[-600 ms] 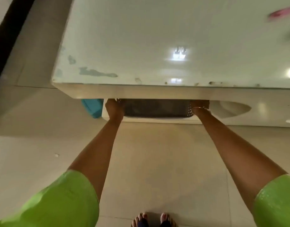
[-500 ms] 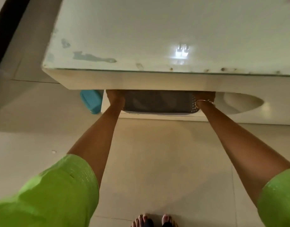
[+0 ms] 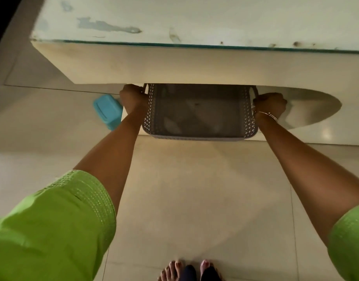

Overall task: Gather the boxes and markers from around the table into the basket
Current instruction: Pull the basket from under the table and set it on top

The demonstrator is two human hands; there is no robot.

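A grey perforated basket (image 3: 198,136) sits half under the front edge of the white table (image 3: 174,63). My left hand (image 3: 134,98) is closed on its left handle, and my right hand (image 3: 270,104), with a bangle at the wrist, is closed on its right handle. The basket's inside looks dark and bare; its far part is hidden beneath the tabletop. A turquoise lidded box (image 3: 107,110) rests on the floor just left of my left hand. No markers show in this view.
The tabletop has a glass sheet with worn patches near its front edge. Beige tiled floor (image 3: 194,199) stretches between the table and my bare feet (image 3: 190,270). A curved recess in the table base lies right of the basket.
The basket has slid out toward me from under the table, with both hands on its handles. More of its interior shows now. The view has tilted down, hiding the far tabletop.
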